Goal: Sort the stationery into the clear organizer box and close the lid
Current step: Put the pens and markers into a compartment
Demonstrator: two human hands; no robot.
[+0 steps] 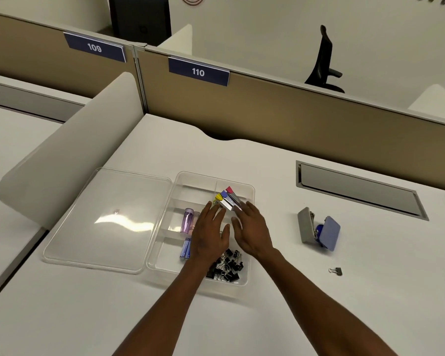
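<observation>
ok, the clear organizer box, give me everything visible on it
The box is clear plastic, a shallow rectangular tray with rounded corners, split by thin walls into several compartments. It sits open and flat on the white desk; its lid lies flat at its left edge. Inside: a purple tube, blue items, a heap of black clips in the near right compartment, and staplers with coloured ends at the far right. Both hands, left and right, hover over its middle with fingers spread.
</observation>
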